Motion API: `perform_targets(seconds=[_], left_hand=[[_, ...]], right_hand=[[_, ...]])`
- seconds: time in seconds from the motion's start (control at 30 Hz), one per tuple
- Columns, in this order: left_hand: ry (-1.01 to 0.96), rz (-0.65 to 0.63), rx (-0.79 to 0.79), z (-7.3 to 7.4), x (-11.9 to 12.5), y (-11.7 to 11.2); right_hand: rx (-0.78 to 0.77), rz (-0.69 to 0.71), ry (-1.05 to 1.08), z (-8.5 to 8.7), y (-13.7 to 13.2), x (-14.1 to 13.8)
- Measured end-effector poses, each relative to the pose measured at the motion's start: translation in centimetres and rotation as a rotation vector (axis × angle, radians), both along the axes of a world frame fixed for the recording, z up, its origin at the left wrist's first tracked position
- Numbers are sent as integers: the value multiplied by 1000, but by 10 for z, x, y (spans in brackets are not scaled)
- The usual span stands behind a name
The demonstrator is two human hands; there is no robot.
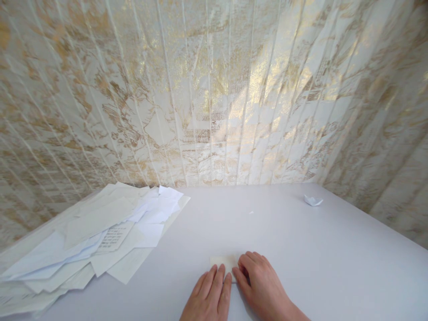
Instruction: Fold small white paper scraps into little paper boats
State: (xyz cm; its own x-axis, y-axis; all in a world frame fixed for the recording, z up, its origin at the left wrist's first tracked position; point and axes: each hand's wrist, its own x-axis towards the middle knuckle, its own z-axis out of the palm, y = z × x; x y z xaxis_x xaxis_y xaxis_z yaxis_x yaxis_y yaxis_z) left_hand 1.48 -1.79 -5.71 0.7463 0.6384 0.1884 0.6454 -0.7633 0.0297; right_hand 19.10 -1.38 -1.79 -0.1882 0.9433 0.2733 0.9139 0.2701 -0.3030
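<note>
Curtains [187, 98] back our tabletop [317, 267]; beyond our grip, a paper boat [313, 202] looks finished. Beneath our flat left hand [209, 295], the small paper [221, 259] seems unfinished; whether our right hand [263, 281] pinches it, we can't tell.

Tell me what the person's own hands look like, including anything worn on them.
The left hand and right hand are ungloved, with no ring or marking visible. No watch, bracelet or sleeve shows at the right wrist. The left wrist is out of frame, so what it wears cannot be told.
</note>
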Motion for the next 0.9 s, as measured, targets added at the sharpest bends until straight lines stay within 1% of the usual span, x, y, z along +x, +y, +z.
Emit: perform_targets(seconds=[0.13, 0.23, 0.3, 0.43, 0.63, 0.7, 0.8, 0.9], left_hand=[[33, 7, -14, 3, 2, 0], [7, 52, -32, 6, 4, -1], [4, 58, -32, 7, 5, -1], [56, 27, -15, 9, 5, 0], [57, 44, 40, 11, 7, -1], [48, 80, 57, 9, 10, -3], [28, 175, 75, 6, 16, -7], [23, 196, 78, 5, 20, -9]], right_hand=[[-10, -4, -2, 1, 0, 0], [-12, -25, 10, 1, 0, 1], [-14, -38, 23, 2, 0, 2], [-31, -43, 36, 3, -1, 3], [-60, -31, 81, 2, 1, 5], [-78, -18, 129, 2, 2, 7], [-111, -12, 233, 2, 3, 11], [-129, -3, 273, 4, 1, 13]])
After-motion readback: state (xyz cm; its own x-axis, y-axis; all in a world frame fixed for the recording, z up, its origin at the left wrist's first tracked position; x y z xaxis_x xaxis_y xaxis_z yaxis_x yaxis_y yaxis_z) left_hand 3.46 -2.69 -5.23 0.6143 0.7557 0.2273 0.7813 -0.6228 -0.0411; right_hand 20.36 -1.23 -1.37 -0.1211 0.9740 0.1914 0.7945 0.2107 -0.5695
